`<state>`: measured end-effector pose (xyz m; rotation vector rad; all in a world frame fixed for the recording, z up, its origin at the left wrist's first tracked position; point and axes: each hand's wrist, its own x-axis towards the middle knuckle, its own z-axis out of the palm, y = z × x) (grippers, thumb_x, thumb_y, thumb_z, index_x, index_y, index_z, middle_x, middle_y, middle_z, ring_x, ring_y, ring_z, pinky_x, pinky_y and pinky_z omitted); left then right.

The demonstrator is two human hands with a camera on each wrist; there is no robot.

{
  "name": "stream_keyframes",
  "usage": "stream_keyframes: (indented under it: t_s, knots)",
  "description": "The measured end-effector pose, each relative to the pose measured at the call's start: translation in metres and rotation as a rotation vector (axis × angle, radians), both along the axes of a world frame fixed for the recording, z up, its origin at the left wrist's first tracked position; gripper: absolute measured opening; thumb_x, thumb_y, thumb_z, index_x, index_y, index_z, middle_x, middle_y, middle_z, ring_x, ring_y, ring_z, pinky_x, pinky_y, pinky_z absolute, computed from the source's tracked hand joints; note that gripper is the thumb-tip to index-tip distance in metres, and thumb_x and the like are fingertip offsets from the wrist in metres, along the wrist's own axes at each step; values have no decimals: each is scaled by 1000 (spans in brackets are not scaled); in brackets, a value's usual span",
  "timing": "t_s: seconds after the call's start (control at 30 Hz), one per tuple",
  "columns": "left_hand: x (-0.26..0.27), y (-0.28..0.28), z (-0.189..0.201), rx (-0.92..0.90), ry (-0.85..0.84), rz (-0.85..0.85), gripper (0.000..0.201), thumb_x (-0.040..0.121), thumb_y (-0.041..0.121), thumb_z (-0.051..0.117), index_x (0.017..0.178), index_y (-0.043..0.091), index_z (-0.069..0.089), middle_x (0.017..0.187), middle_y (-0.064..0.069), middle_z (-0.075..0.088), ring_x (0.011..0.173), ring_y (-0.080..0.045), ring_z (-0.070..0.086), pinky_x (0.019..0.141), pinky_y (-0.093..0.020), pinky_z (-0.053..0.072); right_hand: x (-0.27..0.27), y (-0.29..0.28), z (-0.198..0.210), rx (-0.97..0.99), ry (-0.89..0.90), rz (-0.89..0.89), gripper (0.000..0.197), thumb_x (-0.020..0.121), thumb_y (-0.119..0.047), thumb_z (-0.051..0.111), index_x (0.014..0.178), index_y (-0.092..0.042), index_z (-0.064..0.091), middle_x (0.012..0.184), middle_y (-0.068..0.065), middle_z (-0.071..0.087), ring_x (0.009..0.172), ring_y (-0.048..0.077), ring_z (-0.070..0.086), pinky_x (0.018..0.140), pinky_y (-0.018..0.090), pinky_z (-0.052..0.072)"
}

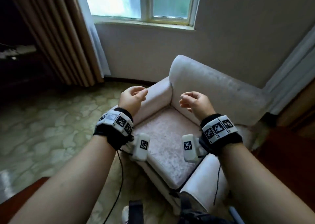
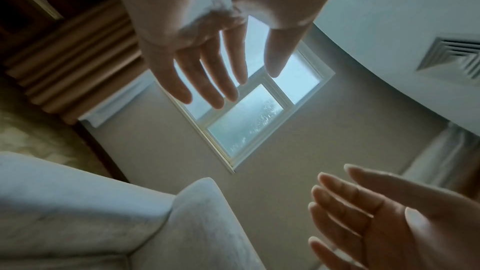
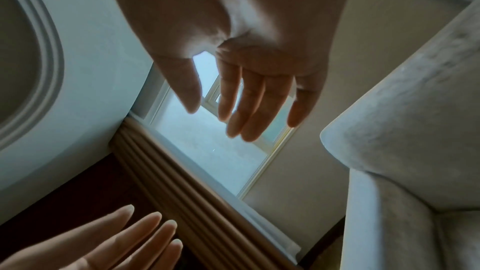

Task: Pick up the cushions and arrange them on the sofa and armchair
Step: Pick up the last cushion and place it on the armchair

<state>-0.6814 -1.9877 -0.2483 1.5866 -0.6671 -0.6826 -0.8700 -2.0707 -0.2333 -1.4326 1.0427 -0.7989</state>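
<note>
A pale pink armchair (image 1: 170, 138) stands in the room corner under the window, its seat bare. No cushion shows in any view. My left hand (image 1: 134, 94) hovers above the chair's left armrest (image 1: 153, 101), fingers relaxed and holding nothing. My right hand (image 1: 192, 99) hangs over the seat near the backrest (image 1: 221, 90), also loose and empty. In the left wrist view the left hand (image 2: 221, 65) has its fingers stretched out, with the right hand (image 2: 376, 219) opposite it. The right wrist view shows the right hand (image 3: 246, 98) open, the left hand (image 3: 116, 243) facing it, and the armchair (image 3: 402, 151).
A window (image 1: 141, 2) and grey wall lie behind the chair. Brown curtains (image 1: 56, 36) hang at the left, dark furniture (image 1: 15, 53) beyond them. Patterned carpet (image 1: 42, 130) spreads to the left. Dark wood (image 1: 289, 147) borders the chair on the right.
</note>
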Motion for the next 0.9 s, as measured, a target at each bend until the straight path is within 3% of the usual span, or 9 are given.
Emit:
stream_keyframes:
  t_s: [0.07,0.13,0.3,0.43,0.5,0.63,0.73,0.9]
  knots:
    - [40,5,-11,-4,31,70,17,96,16,63,110,8,67,96,-6,68,76,-10,63,65,-20,45,45,-7,-1,-10,-5,70,6,96,-3,57,93,-2,62,75,9,60,52,1,60,46,6,42]
    - [80,7,-20,-14,49,123,10,95,16,64,104,13,66,95,-5,68,76,-11,64,67,-22,44,89,-15,-4,-10,1,133,10,96,-5,58,87,-6,62,77,9,61,59,7,61,48,6,43]
    - [194,7,-33,-16,76,226,10,95,16,64,104,12,65,89,-1,68,76,-10,63,65,-19,44,221,-31,-9,4,11,231,6,97,-8,58,99,-3,62,80,9,62,70,14,59,48,6,43]
    - [282,17,-36,3,72,302,17,96,17,63,110,8,67,94,-3,68,78,-11,64,59,-11,45,324,-30,-10,14,12,335,14,96,-8,59,83,-13,61,77,8,62,68,14,59,47,6,42]
    - [320,25,-40,22,75,352,18,96,19,64,110,9,68,97,-4,70,82,-12,65,64,-15,46,370,-27,-15,17,36,391,16,96,-8,60,81,-14,61,77,7,63,68,15,60,48,6,42]
    - [396,48,-50,36,88,484,8,96,21,63,101,17,68,99,-3,71,86,-12,66,64,-14,46,465,-20,-26,32,54,521,17,95,-9,61,79,-15,62,77,7,64,59,6,61,48,6,43]
    - [450,67,-61,70,94,594,4,95,23,63,93,23,67,99,-2,72,85,-12,67,69,-20,46,541,-14,-38,53,53,626,16,95,-9,61,81,-13,62,76,6,63,50,-3,60,48,6,43]
    - [549,102,-69,102,67,842,5,94,22,63,92,23,67,91,1,71,84,-14,66,79,-28,48,684,1,-51,45,56,861,17,95,-13,62,78,-17,63,75,3,64,64,12,60,48,7,42]
